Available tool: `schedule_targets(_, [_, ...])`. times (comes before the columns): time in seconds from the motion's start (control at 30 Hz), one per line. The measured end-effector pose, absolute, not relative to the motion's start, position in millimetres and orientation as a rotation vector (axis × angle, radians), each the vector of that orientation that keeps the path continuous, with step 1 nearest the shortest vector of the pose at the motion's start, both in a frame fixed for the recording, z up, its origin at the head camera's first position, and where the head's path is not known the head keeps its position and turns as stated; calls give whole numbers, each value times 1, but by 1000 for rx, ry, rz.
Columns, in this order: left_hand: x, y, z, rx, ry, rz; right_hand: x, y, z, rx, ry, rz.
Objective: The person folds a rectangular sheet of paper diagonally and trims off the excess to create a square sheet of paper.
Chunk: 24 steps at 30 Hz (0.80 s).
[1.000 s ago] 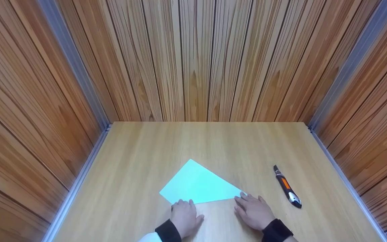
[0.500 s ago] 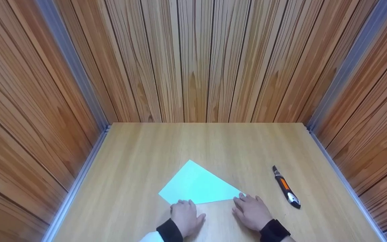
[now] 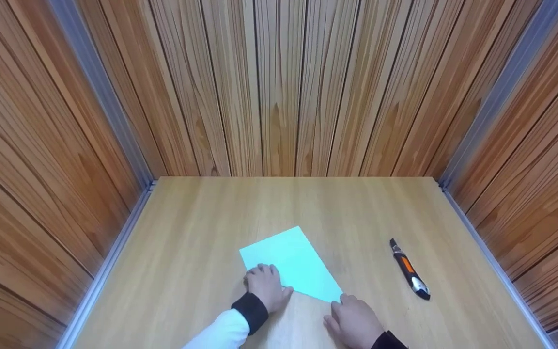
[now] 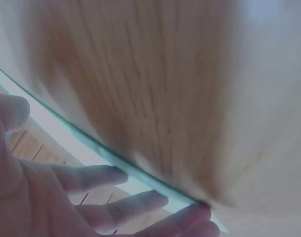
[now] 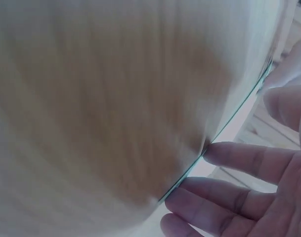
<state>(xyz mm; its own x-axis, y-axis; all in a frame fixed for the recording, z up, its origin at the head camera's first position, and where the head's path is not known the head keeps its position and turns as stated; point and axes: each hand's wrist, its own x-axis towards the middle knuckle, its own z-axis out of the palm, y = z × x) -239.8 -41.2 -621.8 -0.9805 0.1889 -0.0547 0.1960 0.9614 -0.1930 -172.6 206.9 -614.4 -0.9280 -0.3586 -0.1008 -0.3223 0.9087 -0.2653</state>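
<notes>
A pale turquoise sheet of paper [image 3: 294, 261], folded kite-like with a narrow corner at the lower right, lies on the table in the head view. My left hand [image 3: 265, 286] rests its fingertips over its left lower edge. In the left wrist view, the fingers [image 4: 120, 210] reach along the paper edge, fairly straight, with the thumb apart. My right hand [image 3: 355, 320] is at the narrow corner, its thumb and forefinger seeming to pinch it. Other fingers [image 5: 224, 202] touch the edge in the right wrist view. How firmly the corner is held is hidden.
A black utility knife [image 3: 410, 269] with an orange slider lies right of the paper, beyond my right hand. The light wooden table [image 3: 187, 242] is bounded by wood-plank walls [image 3: 279, 97] at the back and both sides, with metal rails along the side edges.
The paper has turned clockwise, its left end swinging up and its narrow corner dropping nearer. My left hand has moved forward; the right hand has come nearer, its fingers now more bent.
</notes>
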Motion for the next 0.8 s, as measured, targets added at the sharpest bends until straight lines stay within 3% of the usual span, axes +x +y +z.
schedule_targets(0.4, [-265,-36,-627,464,3022,59,-158,202,-617,-652,2882,-382])
schedule_targets(0.8, [-271,-37,-620,681,2973,21,-152,199,-615,-899,2850,-418])
